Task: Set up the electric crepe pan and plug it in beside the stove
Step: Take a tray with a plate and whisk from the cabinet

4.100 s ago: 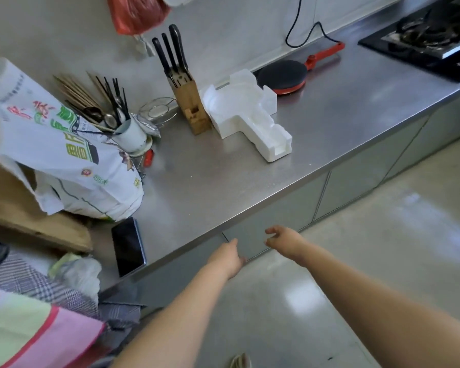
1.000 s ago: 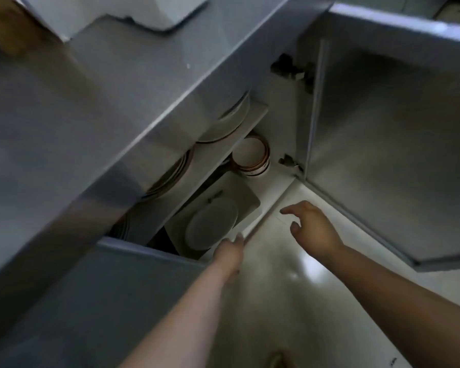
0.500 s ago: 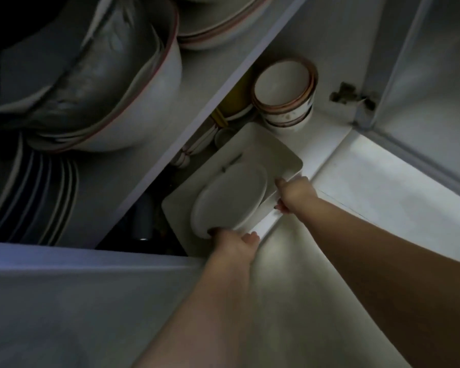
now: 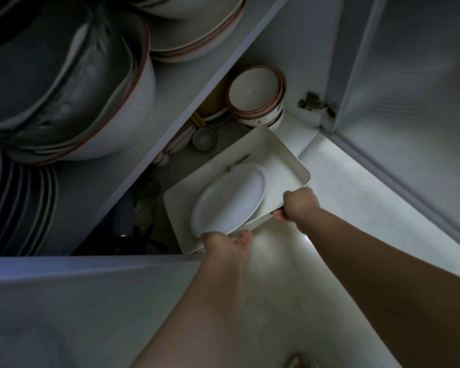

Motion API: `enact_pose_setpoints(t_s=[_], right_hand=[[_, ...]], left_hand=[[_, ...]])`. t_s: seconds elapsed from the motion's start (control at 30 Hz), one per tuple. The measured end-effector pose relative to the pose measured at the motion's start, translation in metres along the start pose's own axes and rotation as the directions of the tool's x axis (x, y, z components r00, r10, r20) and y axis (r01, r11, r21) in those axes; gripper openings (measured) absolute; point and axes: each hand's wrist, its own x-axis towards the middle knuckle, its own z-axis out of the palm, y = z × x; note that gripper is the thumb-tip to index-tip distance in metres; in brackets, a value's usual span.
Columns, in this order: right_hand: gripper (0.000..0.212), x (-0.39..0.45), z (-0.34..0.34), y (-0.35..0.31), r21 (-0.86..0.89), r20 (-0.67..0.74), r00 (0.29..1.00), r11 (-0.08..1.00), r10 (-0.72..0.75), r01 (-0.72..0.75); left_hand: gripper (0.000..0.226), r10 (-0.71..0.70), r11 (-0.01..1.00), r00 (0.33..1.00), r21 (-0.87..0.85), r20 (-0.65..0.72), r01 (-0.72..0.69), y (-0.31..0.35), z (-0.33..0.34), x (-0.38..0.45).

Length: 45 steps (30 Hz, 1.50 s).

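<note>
I look into an open lower cabinet. A white rectangular tray (image 4: 282, 155) sticks out over the cabinet's front edge, with a white oval plate (image 4: 229, 197) lying tilted in it. My left hand (image 4: 227, 245) grips the tray's near rim, thumb by the plate's edge. My right hand (image 4: 299, 204) grips the tray's near right rim. The crepe pan and the stove are out of view.
Stacked brown-rimmed bowls (image 4: 255, 94) stand behind the tray. On the shelf (image 4: 197, 91) above are large bowls (image 4: 77, 102) and stacked plates (image 4: 19, 203). The right door (image 4: 414, 102) stands open; the left door (image 4: 64, 301) is in the foreground. The floor (image 4: 343, 208) lies below.
Both hands went from the counter edge to the opened cabinet and took hold of the tray. In the last half second the tray came slightly out and lifted at its near edge.
</note>
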Motion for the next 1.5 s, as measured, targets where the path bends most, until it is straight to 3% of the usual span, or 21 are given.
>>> enact_pose_setpoints(t_s=[0.13, 0.33, 0.53, 0.63, 0.83, 1.03, 1.27, 1.5], right_hand=[[0.021, -0.043, -0.040, 0.005, 0.136, -0.084, 0.996, 0.991, 0.029, -0.017], [0.020, -0.106, -0.096, -0.009, 0.141, -0.121, 0.991, 0.990, 0.049, -0.031], [0.023, -0.178, -0.136, -0.039, 0.107, -0.161, 0.987, 0.994, 0.020, -0.003], [0.026, -0.219, -0.150, -0.051, 0.090, -0.143, 0.989, 0.995, -0.032, 0.045], [0.027, -0.309, -0.177, -0.076, 0.051, -0.107, 0.990, 0.994, -0.089, 0.095], [0.037, -0.409, -0.214, -0.118, -0.035, -0.062, 0.995, 0.997, -0.077, 0.075], [0.030, -0.493, -0.252, -0.162, -0.087, -0.058, 0.995, 0.993, -0.087, 0.082], [0.029, -0.547, -0.250, -0.194, -0.055, 0.018, 0.997, 0.996, -0.074, 0.075]], left_hand=[[0.052, 0.042, 0.994, 0.996, 0.094, 0.076, -0.049, -0.016, -0.002, -0.043], [0.045, -0.052, 0.989, 0.997, 0.142, 0.061, 0.043, -0.033, -0.010, -0.105], [0.037, -0.063, 0.998, 0.995, 0.027, 0.082, 0.061, -0.043, -0.016, -0.201], [0.030, -0.048, 0.998, 0.991, 0.047, 0.121, 0.042, -0.040, -0.022, -0.253], [0.042, -0.006, 0.996, 0.996, 0.091, 0.087, -0.002, -0.037, -0.042, -0.361], [0.043, 0.037, 0.995, 0.998, 0.095, -0.044, -0.032, -0.044, -0.063, -0.491], [0.033, -0.030, 0.995, 0.996, -0.101, -0.089, 0.021, -0.054, -0.074, -0.614], [0.033, -0.011, 0.987, 0.999, -0.159, -0.031, 0.006, -0.038, -0.080, -0.678]])
